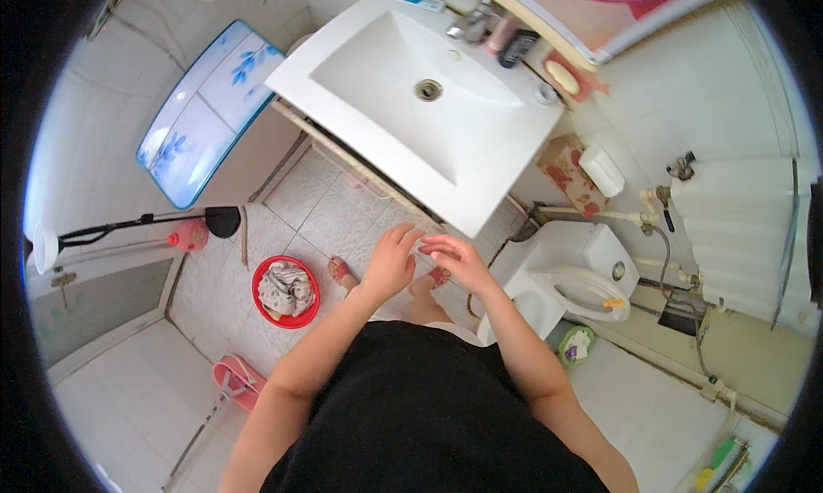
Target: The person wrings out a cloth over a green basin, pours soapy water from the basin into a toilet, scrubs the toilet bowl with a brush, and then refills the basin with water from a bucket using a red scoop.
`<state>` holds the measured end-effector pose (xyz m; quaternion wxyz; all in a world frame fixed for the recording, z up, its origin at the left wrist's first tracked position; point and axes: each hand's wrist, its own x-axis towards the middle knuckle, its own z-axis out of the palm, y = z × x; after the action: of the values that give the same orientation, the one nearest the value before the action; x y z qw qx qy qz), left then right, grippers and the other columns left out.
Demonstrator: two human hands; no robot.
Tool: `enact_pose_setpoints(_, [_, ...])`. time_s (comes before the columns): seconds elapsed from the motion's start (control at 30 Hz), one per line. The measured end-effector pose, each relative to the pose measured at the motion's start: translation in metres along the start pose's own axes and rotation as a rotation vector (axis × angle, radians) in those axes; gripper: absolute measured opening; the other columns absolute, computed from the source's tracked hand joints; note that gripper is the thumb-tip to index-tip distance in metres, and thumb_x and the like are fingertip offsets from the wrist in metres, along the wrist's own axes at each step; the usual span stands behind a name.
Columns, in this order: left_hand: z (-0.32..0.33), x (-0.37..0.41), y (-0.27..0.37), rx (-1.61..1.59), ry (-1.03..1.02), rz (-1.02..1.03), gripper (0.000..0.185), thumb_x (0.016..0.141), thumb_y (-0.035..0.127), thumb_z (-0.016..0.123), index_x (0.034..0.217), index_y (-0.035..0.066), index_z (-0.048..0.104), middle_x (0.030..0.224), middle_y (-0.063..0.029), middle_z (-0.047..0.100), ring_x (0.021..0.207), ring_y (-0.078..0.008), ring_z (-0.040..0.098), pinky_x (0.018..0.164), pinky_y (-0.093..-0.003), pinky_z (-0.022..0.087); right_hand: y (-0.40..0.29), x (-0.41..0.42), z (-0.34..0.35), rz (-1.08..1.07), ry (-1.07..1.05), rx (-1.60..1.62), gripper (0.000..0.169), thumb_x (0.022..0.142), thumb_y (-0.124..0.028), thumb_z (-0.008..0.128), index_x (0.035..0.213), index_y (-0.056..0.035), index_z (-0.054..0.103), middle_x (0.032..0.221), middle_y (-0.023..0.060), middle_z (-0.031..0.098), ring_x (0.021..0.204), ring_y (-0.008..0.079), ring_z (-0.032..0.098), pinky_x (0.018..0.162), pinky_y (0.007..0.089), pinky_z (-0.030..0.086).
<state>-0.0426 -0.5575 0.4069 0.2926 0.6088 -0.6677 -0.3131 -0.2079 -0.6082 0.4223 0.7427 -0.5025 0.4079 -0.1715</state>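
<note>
My left hand [391,260] and my right hand [460,261] hover close together in front of my body, fingertips almost meeting. Both are empty, with the fingers loosely bent. Just beyond them is the front edge of a white ceramic washbasin [360,110], its bowl holding no water and its metal drain [429,90] uncovered. A chrome faucet [472,22] stands at the back rim. On the tiled floor to my left, a red plastic basin [258,308] contains bundled patterned cloth [286,289].
To the right stands a white toilet [582,290], with a green wastebasket [577,344] beside it. A washing machine with a blue floral cover [209,110] is at the left. Behind the basin are a toothpaste tube [419,2] and a soap bar [562,76]. A pink-headed mop [236,380] lies lower left.
</note>
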Motion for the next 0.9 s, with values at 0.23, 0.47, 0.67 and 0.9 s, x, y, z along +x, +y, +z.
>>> enact_pose_setpoints(0.23, [-0.061, -0.058, -0.087, -0.075, 0.117, -0.212, 0.036, 0.065, -0.003, 0.051, 0.1, 0.006, 0.053, 0.106, -0.0154, 0.05, 0.099, -0.0324, 0.048, 0.083, -0.0382, 0.041, 0.016, 0.065, 0.092, 0.132, -0.055, -0.258, 0.035, 0.077, -0.005, 0.052, 0.111, -0.0049, 0.049, 0.103, 0.0088, 0.057, 0.096, 0.0168, 0.053, 0.082, 0.029, 0.042])
enact_pose_setpoints(0.47, [-0.06, -0.098, -0.166, -0.206, 0.264, -0.479, 0.032, 0.066, -0.002, 0.05, 0.097, 0.005, 0.055, 0.1, -0.0137, 0.052, 0.093, -0.0314, 0.05, 0.079, -0.0365, 0.042, 0.077, 0.13, 0.133, 0.163, -0.07, -0.55, 0.043, 0.072, -0.008, 0.059, 0.113, -0.0061, 0.044, 0.105, 0.01, 0.056, 0.096, 0.0188, 0.053, 0.08, 0.0305, 0.041])
enact_pose_setpoints(0.67, [-0.027, -0.1, -0.223, -0.468, 0.305, -0.775, 0.032, 0.069, 0.0, 0.051, 0.1, 0.006, 0.053, 0.1, -0.0143, 0.051, 0.099, -0.0321, 0.046, 0.085, -0.037, 0.038, 0.161, 0.201, 0.115, 0.227, -0.03, -0.83, 0.051, 0.068, -0.009, 0.062, 0.114, -0.0063, 0.038, 0.109, 0.0143, 0.051, 0.103, 0.0274, 0.049, 0.083, 0.0347, 0.04])
enact_pose_setpoints(0.9, [0.063, -0.082, -0.315, -0.482, 0.375, -0.927, 0.031, 0.07, 0.002, 0.052, 0.101, 0.006, 0.052, 0.098, -0.0151, 0.051, 0.092, -0.0336, 0.05, 0.079, -0.0371, 0.041, 0.274, 0.313, 0.077, 0.191, -0.062, -1.346, 0.055, 0.065, -0.008, 0.062, 0.113, 0.0004, 0.037, 0.112, 0.0175, 0.046, 0.105, 0.0317, 0.045, 0.088, 0.0366, 0.037])
